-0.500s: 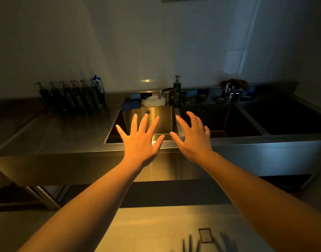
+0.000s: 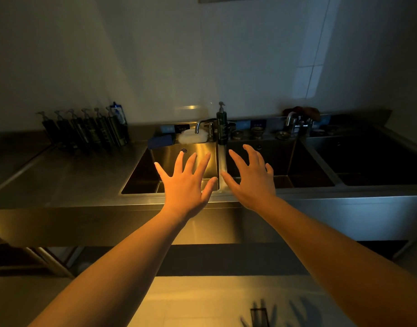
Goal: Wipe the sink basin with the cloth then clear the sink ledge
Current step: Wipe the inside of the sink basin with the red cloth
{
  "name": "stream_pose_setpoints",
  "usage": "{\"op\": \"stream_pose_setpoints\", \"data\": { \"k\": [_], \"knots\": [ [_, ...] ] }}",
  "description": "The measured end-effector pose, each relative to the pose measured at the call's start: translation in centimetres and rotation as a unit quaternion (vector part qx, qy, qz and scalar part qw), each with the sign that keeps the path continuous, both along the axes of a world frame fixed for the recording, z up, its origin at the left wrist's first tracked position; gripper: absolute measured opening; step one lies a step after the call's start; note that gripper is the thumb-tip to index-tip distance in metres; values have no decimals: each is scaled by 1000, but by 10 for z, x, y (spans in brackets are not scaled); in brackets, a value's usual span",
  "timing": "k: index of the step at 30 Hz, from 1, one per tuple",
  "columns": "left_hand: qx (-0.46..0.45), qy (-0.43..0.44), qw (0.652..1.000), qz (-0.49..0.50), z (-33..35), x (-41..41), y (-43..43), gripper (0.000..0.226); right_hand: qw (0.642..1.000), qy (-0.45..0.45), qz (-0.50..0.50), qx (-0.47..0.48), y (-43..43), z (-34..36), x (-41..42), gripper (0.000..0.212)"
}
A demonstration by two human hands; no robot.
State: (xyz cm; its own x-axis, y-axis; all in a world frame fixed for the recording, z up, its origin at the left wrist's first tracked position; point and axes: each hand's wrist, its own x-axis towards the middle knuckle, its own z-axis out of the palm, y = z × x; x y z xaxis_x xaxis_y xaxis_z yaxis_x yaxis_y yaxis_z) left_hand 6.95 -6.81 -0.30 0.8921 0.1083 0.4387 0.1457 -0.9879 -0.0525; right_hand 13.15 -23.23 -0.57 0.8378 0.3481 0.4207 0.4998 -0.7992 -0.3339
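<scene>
A steel sink basin (image 2: 169, 155) lies ahead in the dim light, lit on its back wall. On the ledge (image 2: 268, 138) behind it rest a white cloth (image 2: 192, 136), a blue sponge-like block (image 2: 160, 140) and a dark pump bottle (image 2: 222, 125). My left hand (image 2: 187, 185) is held out flat over the basin's front rim, fingers spread, holding nothing. My right hand (image 2: 252, 179) is spread the same way over the divider to the second basin, also holding nothing.
A row of several dark pump bottles (image 2: 84, 129) stands on the counter at the left. Two more basins (image 2: 367, 159) lie to the right, with taps (image 2: 297, 121) and small round items (image 2: 257, 132) on their ledge. A tiled wall rises behind.
Both hands stay spread in front of me; the view has shifted only slightly.
</scene>
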Motion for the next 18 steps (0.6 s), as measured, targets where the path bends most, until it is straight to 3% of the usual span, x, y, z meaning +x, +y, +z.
{"op": "stream_pose_setpoints", "data": {
  "k": [18],
  "knots": [
    [6, 32, 999, -12, -32, 89, -12, 65, 999, 37, -16, -9, -12, -34, 78, 58]
  ]
}}
